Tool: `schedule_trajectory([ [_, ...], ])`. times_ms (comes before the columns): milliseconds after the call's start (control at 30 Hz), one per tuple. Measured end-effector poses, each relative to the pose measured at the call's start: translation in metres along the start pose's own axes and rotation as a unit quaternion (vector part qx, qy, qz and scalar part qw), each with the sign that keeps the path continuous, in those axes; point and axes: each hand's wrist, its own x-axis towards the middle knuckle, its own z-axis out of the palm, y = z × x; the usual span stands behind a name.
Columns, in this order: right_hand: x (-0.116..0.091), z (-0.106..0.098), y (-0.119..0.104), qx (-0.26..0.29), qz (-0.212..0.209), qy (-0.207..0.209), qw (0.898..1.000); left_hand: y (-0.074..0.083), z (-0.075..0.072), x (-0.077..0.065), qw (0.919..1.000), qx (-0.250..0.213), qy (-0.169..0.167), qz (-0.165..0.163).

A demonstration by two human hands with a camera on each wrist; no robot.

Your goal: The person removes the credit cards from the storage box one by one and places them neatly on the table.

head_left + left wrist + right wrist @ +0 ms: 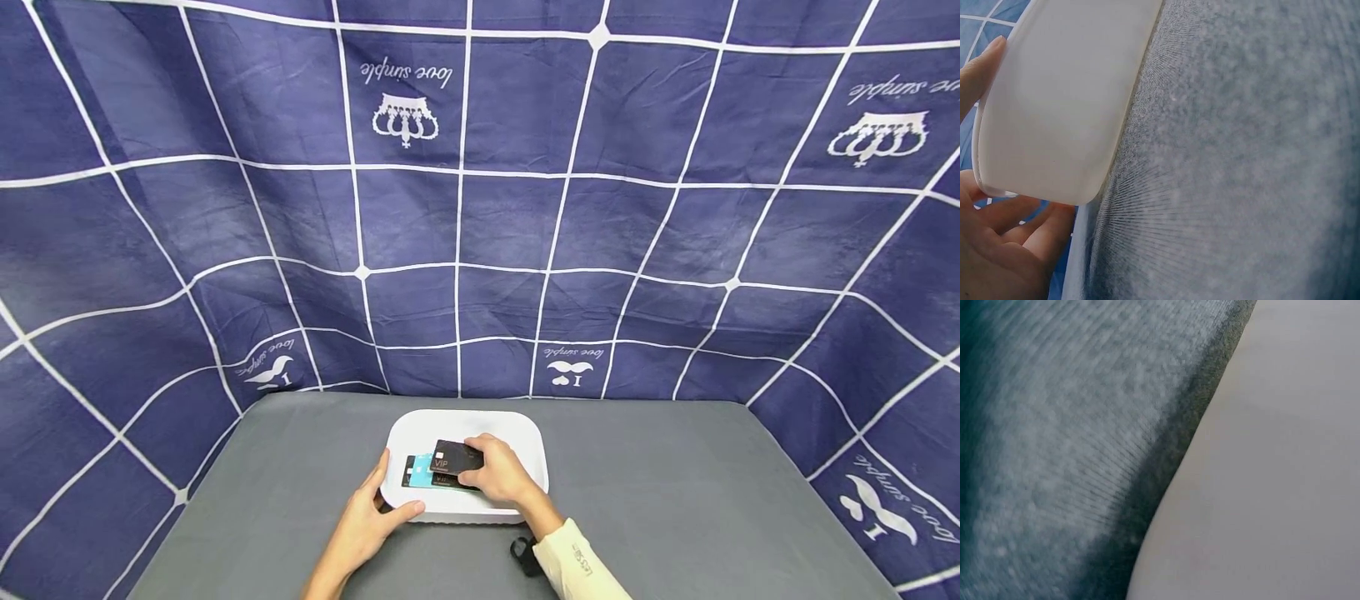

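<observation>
Blue gridded curtain (pixel 498 221), grey tabletop (pixel 675 483)

We're in a curtained-off nook, bldg. type unclear to us: navy grid-print cloth (pixel 495 217) w/ upside-down "love simple" lettering (pixel 407 72) on 3 sides of a grey fabric-covered tabletop (pixel 660 475).

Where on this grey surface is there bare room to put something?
The grey surface is bare in two patches: left and right of the white tray, each reaching the blue curtain. Crowded: the tray's front, with the left hand, right sleeve and black object; inside it, the right hand holds a dark card over other cards.
</observation>
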Motion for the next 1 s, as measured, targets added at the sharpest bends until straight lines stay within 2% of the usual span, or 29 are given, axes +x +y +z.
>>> schedule_trajectory([
  [100, 0.000, -0.001, 0.002, 0.011, -0.006, 0.019, 1.000, 0.000, 0.001, 0.001, 0.9999, -0.009, -0.001, 0.007],
  [200, -0.001, -0.001, 0.003, 0.026, -0.010, 0.021, 0.999, 0.000, 0.001, 0.001, 0.9999, -0.010, 0.001, 0.008],
  [433, -0.004, -0.005, -0.002, 0.104, 0.002, 0.027, 0.994, 0.000, 0.001, 0.000, 0.9999, -0.015, 0.002, 0.006],
  [633, -0.010, -0.014, -0.009, 0.114, -0.014, 0.014, 0.993, -0.001, 0.002, -0.003, 1.0000, -0.004, 0.004, -0.001],
  [767, -0.018, -0.029, -0.012, 0.103, -0.039, 0.005, 0.994, 0.000, 0.003, -0.003, 0.9999, -0.005, 0.001, -0.011],
  [1000, -0.033, -0.071, -0.006, 0.090, -0.105, -0.004, 0.990, 0.000, 0.002, 0.001, 0.9997, -0.014, 0.001, -0.020],
])
